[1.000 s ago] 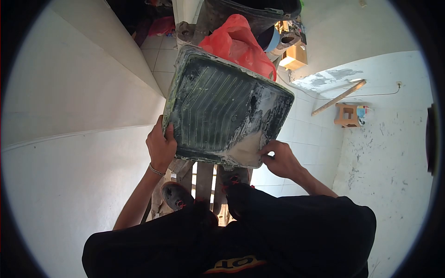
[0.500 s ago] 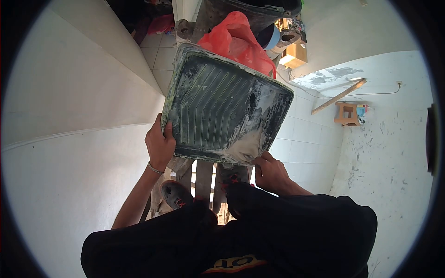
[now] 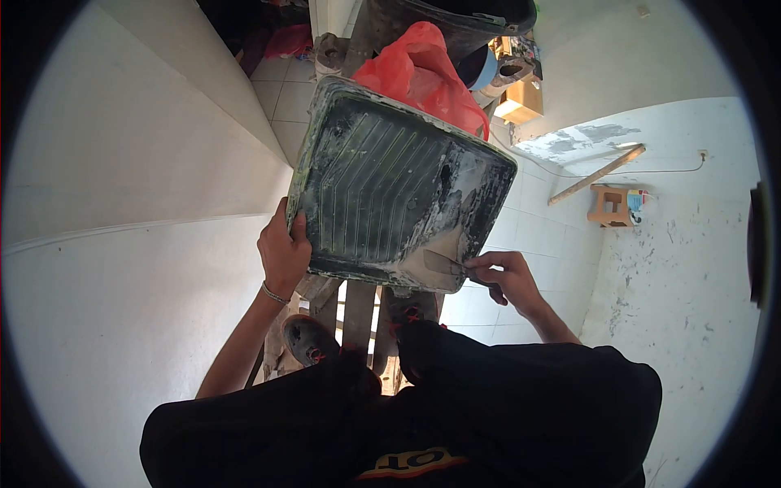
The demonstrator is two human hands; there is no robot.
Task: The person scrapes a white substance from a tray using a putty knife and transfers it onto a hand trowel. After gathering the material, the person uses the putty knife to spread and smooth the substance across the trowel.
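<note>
A: While the left hand clamps it, where is the tray?

B: In the air in front of the person, tilted, with the ribbed inside facing the camera. The left hand is on the tray's left edge, close to the near-left corner. Thumb over the rim, fingers wrapped behind it and out of sight.

A: Right hand?

B: The right hand is at the tray's near-right corner. Its fingers are pinched closed on the handle of a scraper. The blade lies on the white putty pooled in that corner. The rest of the tray floor is dark and smeared.

A: Edge clearances?

B: The far edge overlaps a red bag; I can't tell whether they touch. A black bucket sits behind the bag. The near edge hangs above a wooden frame, and the person's shoes stand on that frame.

A: Room to move?

B: It's tight on the left: a white wall runs right beside the left forearm. The right is open, with bare tiled floor beyond the tray's right edge. A wooden stool and a wooden stick are by the far wall, well apart from both hands.
</note>
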